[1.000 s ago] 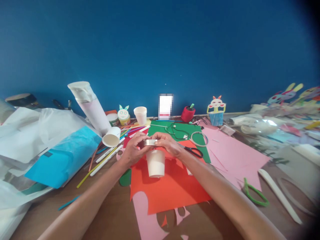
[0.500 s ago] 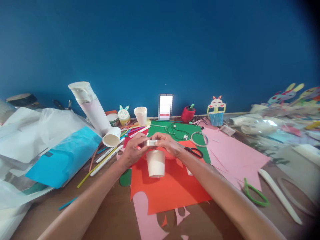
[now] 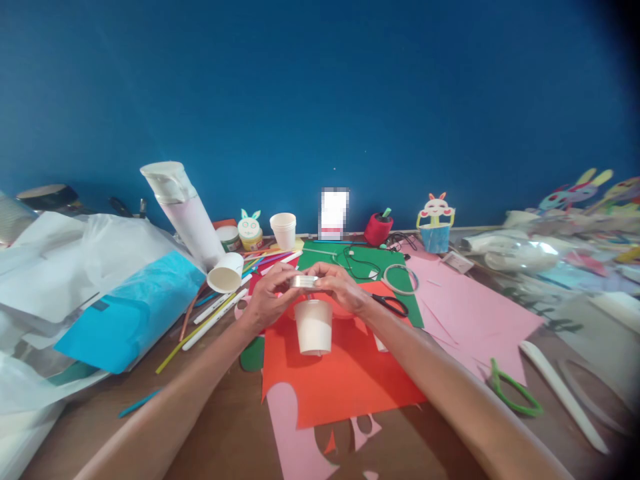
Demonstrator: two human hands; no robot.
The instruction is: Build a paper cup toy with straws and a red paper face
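Observation:
Both hands meet in front of me, just above a white paper cup [image 3: 314,328] that has its wider end up over orange paper [image 3: 350,380]. Pinched between them is a small, shiny, pale roll of tape [image 3: 303,282], seen edge-on. My left hand [image 3: 271,293] grips its left side with thumb and fingers. My right hand [image 3: 341,288] has its fingertips closed on the right side. Black-handled scissors [image 3: 393,305] lie beside my right wrist, partly hidden.
On the left are a tipped paper cup [image 3: 226,273], a leaning white bottle [image 3: 183,213], markers [image 3: 215,320] and a blue packet [image 3: 127,313]. Stacked cups [image 3: 283,231] stand behind. A grey ring [image 3: 400,279], pink paper [image 3: 475,300] and a green pipe cleaner [image 3: 515,393] lie right.
The roll of tape has tilted slightly and shows a little more of its edge. Both hands keep their grip; the whole view has shifted slightly.

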